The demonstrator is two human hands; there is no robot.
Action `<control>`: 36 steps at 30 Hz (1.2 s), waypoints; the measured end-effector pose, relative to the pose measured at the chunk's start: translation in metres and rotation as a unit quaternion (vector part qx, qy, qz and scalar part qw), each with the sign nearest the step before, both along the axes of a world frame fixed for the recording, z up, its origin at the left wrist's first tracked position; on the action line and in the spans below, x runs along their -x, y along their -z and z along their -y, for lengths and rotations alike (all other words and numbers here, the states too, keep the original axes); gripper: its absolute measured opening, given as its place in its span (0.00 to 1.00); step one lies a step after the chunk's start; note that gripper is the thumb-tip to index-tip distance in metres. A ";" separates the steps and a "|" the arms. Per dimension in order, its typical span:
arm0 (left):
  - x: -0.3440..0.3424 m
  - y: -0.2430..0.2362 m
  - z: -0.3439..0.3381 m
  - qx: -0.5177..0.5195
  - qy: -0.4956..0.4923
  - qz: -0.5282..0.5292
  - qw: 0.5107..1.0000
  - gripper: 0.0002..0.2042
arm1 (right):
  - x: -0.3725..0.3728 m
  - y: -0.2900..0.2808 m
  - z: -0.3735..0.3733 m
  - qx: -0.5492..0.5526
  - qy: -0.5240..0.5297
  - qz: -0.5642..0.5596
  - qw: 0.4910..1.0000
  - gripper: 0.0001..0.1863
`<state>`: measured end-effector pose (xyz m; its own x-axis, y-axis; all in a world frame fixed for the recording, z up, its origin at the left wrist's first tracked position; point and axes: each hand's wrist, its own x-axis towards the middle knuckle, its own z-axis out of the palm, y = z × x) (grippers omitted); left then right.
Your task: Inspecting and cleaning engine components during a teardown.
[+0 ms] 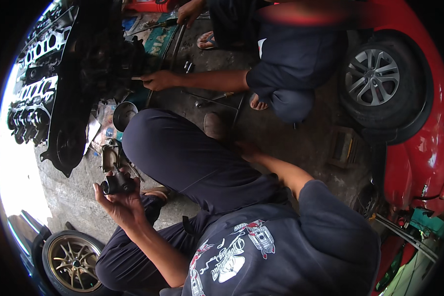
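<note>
My left hand [125, 201] is closed around a black pipe fitting [118, 183], a short tubular part with a round open end and a thin stem on top. It is held up over the concrete floor, beside my bent knee. My right hand [250, 151] reaches down past my other leg, close to a brown rounded object [217, 126] on the floor; its fingers are lost in shadow. Ahead on the left stands a large engine [69, 93] with pale metal gasket faces. A metal bowl [125, 116] sits beside it, and a small metal bracket-like part [110, 157] lies near my left hand.
A co-worker [296, 69] in dark clothes crouches opposite, one hand [159, 80] holding a thin tool at the engine, the other on a long bar [178, 44]. Wrenches [209, 101] lie on the floor. A red car [419, 163] stands right; a bronze-coloured wheel [73, 261] is lower left.
</note>
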<state>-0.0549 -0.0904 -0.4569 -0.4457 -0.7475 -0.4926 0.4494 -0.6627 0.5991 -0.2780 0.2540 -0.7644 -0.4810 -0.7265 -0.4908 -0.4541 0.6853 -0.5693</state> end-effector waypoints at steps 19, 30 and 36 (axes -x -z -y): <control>0.003 -0.009 -0.006 0.027 0.029 -0.011 0.999 0.26 | 0.086 0.035 0.052 0.101 0.083 -0.174 0.976 0.17; 0.007 -0.001 -0.004 -0.001 0.026 0.006 1.000 0.25 | 0.082 0.074 0.059 0.133 0.051 -0.186 0.972 0.20; 0.019 -0.003 -0.011 0.042 -0.013 0.063 0.997 0.21 | 0.079 0.072 0.051 0.101 0.056 -0.169 0.979 0.20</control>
